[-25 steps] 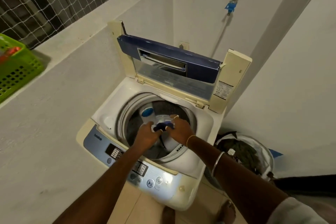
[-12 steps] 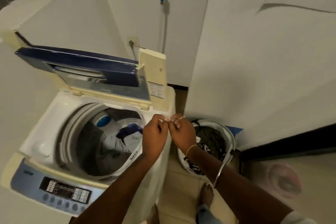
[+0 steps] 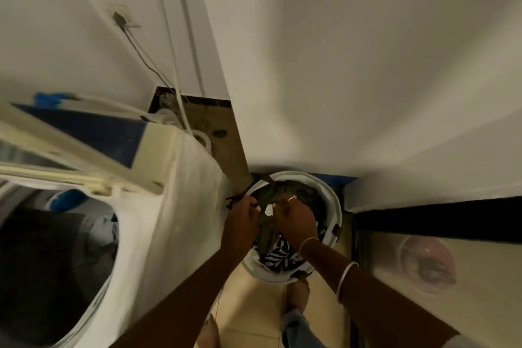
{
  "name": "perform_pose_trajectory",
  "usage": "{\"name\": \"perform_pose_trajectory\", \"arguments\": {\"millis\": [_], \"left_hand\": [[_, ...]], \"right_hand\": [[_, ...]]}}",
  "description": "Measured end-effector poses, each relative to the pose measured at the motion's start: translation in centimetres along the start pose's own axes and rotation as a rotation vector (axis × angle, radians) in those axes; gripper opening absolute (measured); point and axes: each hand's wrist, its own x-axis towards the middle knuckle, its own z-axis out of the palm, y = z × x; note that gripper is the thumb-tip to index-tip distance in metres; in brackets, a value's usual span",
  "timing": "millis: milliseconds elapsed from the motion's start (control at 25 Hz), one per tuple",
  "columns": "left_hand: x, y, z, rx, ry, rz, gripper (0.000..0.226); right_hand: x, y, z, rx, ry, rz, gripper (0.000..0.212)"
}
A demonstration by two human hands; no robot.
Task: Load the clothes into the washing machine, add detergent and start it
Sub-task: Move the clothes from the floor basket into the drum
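The white top-loading washing machine fills the left, with its blue lid raised. Dark clothes and a grey-blue piece lie in its drum. A white laundry bucket stands on the floor right of the machine, against the wall. It holds a dark green garment on top and a black-and-white leaf-print cloth below. My left hand and right hand are side by side over the bucket, fingers closed on the green garment.
A wall socket with a cable and a white hose run down behind the machine. A dark-framed glass door lies to the right of the bucket. My feet stand on the beige tiled floor just before the bucket.
Both hands left the drum, crossed the machine's right edge and came down into the bucket, closing on the green garment. The view swung right and down.
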Motion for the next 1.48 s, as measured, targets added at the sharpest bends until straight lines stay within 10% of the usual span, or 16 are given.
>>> {"name": "perform_pose_trajectory", "arguments": {"millis": [280,480,680,1040,1480], "left_hand": [[9.3,-12.8,12.6,0.149,-0.238,-0.039,0.058],[14.1,-18.0,18.6,0.429,-0.25,-0.049,0.096],[15.2,-18.7,18.9,0.201,-0.185,-0.017,0.041],[3.4,-0.6,5.0,-0.161,0.131,-0.112,0.015],[-20.1,10.3,-23.3,-0.493,0.361,0.278,0.01]], "right_hand": [[11.5,11.7,6.5,-0.089,-0.09,0.055,0.028],[17.9,18.2,12.2,-0.334,-0.237,0.06,0.09],[18.4,19.2,12.8,-0.289,-0.108,-0.018,0.044],[3.4,4.9,2.9,0.191,0.228,-0.015,0.016],[-21.7,-23.5,-4.8,0.631,0.473,-0.51,0.013]]}}
